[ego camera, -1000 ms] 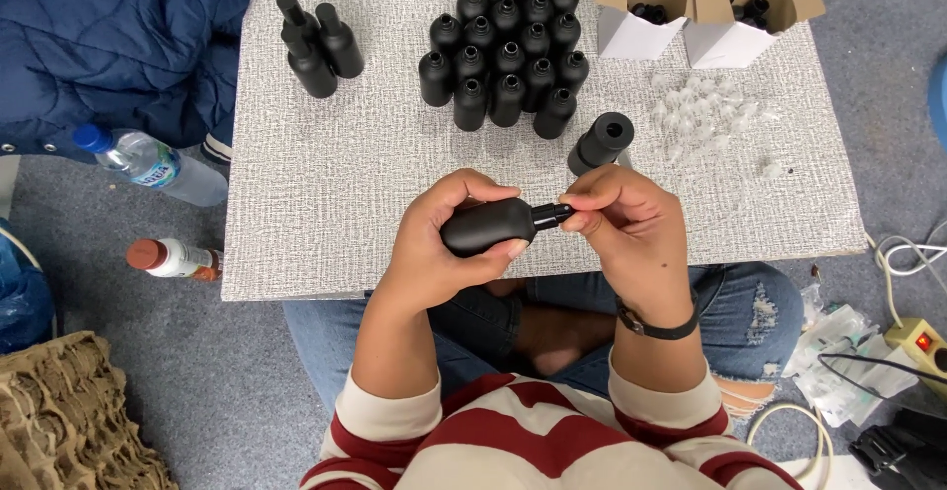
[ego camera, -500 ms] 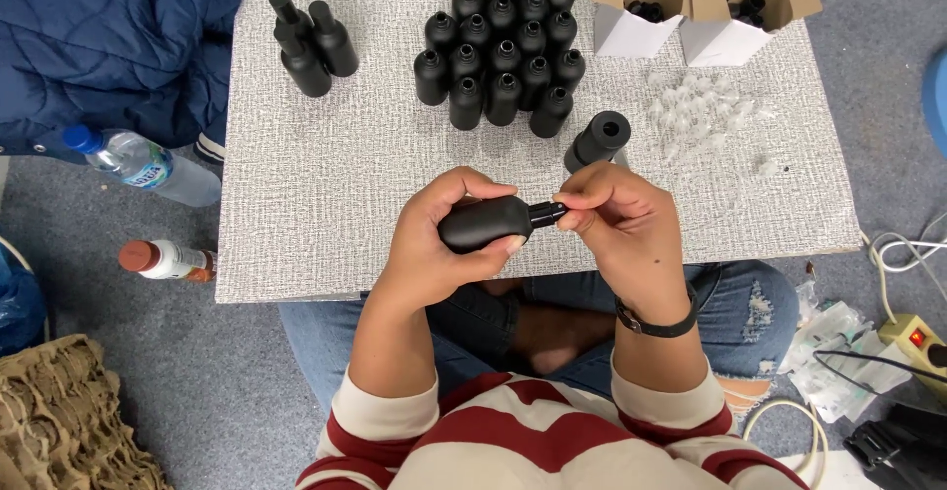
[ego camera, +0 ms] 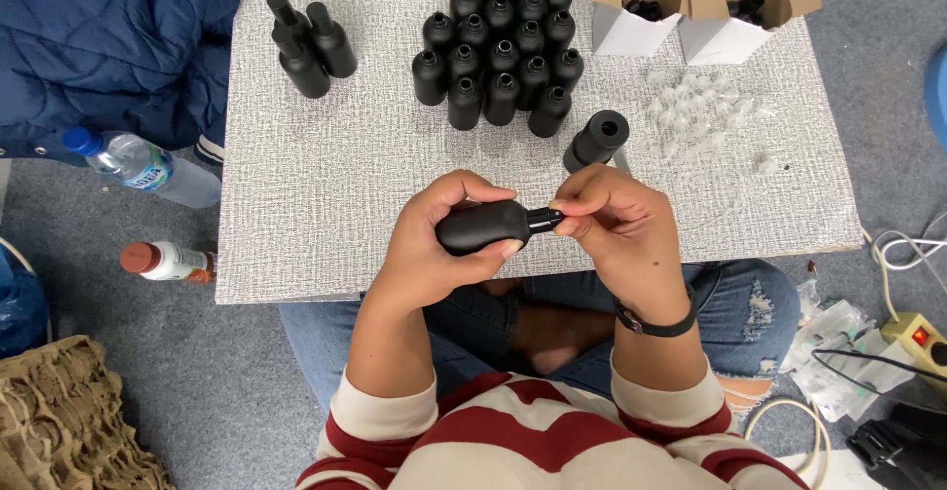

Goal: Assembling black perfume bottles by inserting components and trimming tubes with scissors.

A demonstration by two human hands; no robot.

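My left hand (ego camera: 434, 253) is wrapped around a matte black bottle (ego camera: 485, 226) held sideways over the near edge of the grey textured table (ego camera: 296, 174). My right hand (ego camera: 617, 228) pinches at the bottle's neck with its fingertips. A black cylindrical piece (ego camera: 597, 140) lies on the table just beyond my right hand. A cluster of several upright black bottles (ego camera: 498, 51) stands farther back. Small clear plastic pieces (ego camera: 700, 110) lie scattered to the right.
Three capped black bottles (ego camera: 306, 41) stand at the table's back left. Two open white boxes (ego camera: 691, 16) hold black parts at the back right. Drink bottles (ego camera: 148, 164) lie on the floor at left; a power strip and cables (ego camera: 908, 332) at right.
Both hands and the bottle have stayed nearly in place. My right fingers shifted slightly at the bottle's neck.
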